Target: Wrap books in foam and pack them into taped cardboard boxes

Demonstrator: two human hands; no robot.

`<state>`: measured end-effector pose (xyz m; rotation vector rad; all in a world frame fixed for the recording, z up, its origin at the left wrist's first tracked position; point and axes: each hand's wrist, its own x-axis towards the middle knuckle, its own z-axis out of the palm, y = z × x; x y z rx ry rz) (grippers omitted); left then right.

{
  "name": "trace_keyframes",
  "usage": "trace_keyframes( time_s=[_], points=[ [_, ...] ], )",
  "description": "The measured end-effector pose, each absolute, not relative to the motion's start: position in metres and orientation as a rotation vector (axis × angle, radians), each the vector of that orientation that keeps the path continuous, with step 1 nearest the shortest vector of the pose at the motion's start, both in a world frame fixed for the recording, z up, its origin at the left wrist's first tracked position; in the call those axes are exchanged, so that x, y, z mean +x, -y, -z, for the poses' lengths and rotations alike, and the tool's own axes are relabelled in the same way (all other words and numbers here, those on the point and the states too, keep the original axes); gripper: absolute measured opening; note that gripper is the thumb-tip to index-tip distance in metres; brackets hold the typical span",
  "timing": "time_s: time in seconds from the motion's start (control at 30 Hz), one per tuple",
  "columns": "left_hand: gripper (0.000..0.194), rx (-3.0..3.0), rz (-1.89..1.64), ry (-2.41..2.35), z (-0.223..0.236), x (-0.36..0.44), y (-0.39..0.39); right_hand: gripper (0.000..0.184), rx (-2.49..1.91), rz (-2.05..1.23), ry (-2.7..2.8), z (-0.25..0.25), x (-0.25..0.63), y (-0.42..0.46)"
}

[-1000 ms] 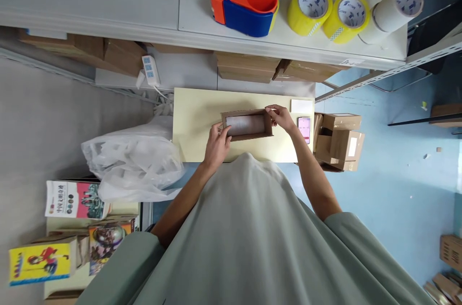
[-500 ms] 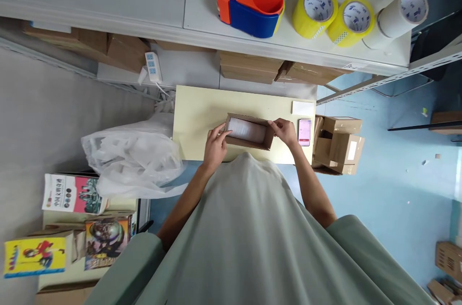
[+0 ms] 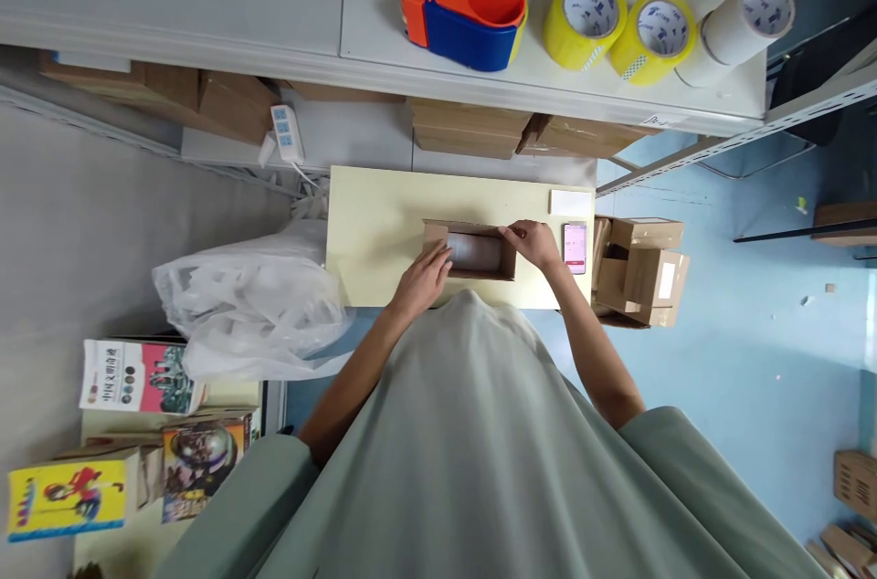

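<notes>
One small open cardboard box (image 3: 508,261) is set on the pale yellow table (image 3: 376,205), its long axis laid from side to side, roughly square to the person's line of view. Neither hand is clearly nearer, since both are in contact with it. From the left hand (image 3: 421,282) the box lies ahead and to the right; its left end is covered by fingers held close together, though whether anything is gripped cannot be told. By the right hand (image 3: 534,243) the far right corner of the rim appears to be pinched between thumb and fingers; from there the box extends leftward.

Its walls are plain brown, with a flap stood up at the left end. Inside, a pale wrapped item (image 3: 475,252) is seen, too blurred to be identified. To the right, a phone (image 3: 574,247) is placed below a white card (image 3: 572,202); to the left, crumpled plastic sheeting (image 3: 253,296) is heaped beside the table.
</notes>
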<state>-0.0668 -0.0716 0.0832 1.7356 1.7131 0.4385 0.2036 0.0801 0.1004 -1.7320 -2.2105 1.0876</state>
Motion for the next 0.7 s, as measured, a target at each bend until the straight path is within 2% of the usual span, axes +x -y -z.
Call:
trace_keyframes(
  time_s=[0.07,0.17,0.27,0.4,0.5,0.57,0.7],
  points=[
    [0.052,1.735,-0.381,-1.726,-0.083,-0.068,0.072,0.062,-1.703,-1.308,1.999,-0.101,0.21,-0.078],
    [0.064,1.708,-0.343,-1.775,-0.085,-0.079,0.073,0.077,-1.593,-1.738,1.549,-0.102,0.229,-0.072],
    [0.069,1.648,-0.361,-1.751,-0.085,-0.09,0.074,0.077,-1.485,-1.979,1.325,-0.1,0.24,-0.065],
    [0.084,1.61,-0.345,-1.696,-0.084,-0.092,0.07,0.072,-1.622,-1.987,1.355,-0.083,0.213,-0.059],
    [0.091,1.572,-0.333,-1.701,-0.084,-0.092,0.067,0.079,-1.871,-1.673,1.436,-0.07,0.183,-0.058],
    [0.094,1.538,-0.354,-1.691,-0.082,-0.098,0.066,0.08,-1.908,-1.596,1.436,-0.067,0.177,-0.06],
    [0.107,1.437,-0.48,-1.596,-0.078,-0.116,0.065,0.072,-1.637,-1.943,1.381,-0.071,0.194,-0.06]
  ],
)
